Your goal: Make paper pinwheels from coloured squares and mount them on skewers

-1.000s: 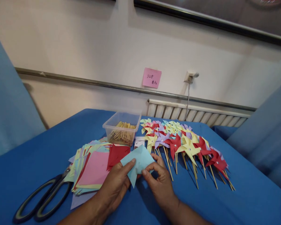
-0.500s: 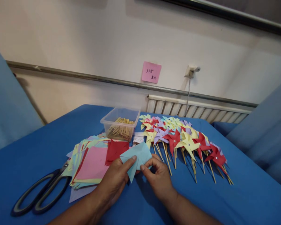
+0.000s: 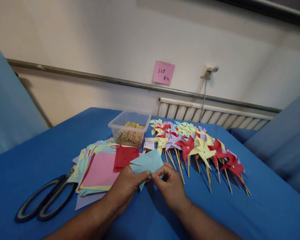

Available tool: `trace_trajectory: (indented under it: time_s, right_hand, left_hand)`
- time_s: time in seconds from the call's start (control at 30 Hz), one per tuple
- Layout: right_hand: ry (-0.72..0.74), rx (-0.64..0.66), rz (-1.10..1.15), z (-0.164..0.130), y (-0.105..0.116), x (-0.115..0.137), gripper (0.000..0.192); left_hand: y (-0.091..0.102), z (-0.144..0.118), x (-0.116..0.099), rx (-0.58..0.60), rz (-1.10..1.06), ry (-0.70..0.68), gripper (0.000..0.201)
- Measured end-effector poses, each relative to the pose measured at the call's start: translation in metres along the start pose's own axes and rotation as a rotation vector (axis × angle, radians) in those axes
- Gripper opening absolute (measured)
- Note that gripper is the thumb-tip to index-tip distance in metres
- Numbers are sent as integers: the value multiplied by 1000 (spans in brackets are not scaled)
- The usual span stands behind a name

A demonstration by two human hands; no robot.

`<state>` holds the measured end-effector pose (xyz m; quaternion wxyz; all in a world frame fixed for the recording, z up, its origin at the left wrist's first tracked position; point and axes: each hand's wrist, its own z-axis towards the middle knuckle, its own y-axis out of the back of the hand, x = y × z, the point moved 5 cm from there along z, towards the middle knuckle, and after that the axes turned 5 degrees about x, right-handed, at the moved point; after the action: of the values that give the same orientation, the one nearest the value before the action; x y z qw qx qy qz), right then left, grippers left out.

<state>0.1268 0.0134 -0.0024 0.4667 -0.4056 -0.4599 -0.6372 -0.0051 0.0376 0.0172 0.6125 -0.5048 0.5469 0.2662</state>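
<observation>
A light blue paper square with slits cut into it is held up above the table between both hands. My left hand pinches its lower left part, thumb on top and fingers beneath. With thumb and forefinger my right hand grips the lower right edge, bending paper in toward the middle. The two thumb tips nearly meet there. Left of the hands lies a stack of coloured paper squares, with red squares at its right side. What the fingers do under the paper is hidden.
Scissors lie at the left, tips under the stack. A clear plastic box holds thin wooden sticks, with a small white box beside it. Finished paper pinwheels on sticks lie at the right on the blue cloth.
My left thumb has slid right toward the middle of the paper, meeting the right thumb. The paper's lower flap is bent further inward. The view has shifted slightly.
</observation>
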Motion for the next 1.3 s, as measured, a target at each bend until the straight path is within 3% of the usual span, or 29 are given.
trace_trajectory:
  time_s: [0.17, 0.4, 1.3]
  right_hand:
    - [-20, 7, -16, 0, 0, -2, 16]
    - [-49, 21, -7, 0, -1, -3, 18]
    - [-97, 35, 42, -1, -2, -4, 19]
  left_hand:
    - [-3, 1, 0, 42, -15, -2, 30]
    - [3, 2, 4, -30, 13, 23, 22]
    - [0, 1, 2, -26, -17, 46, 22]
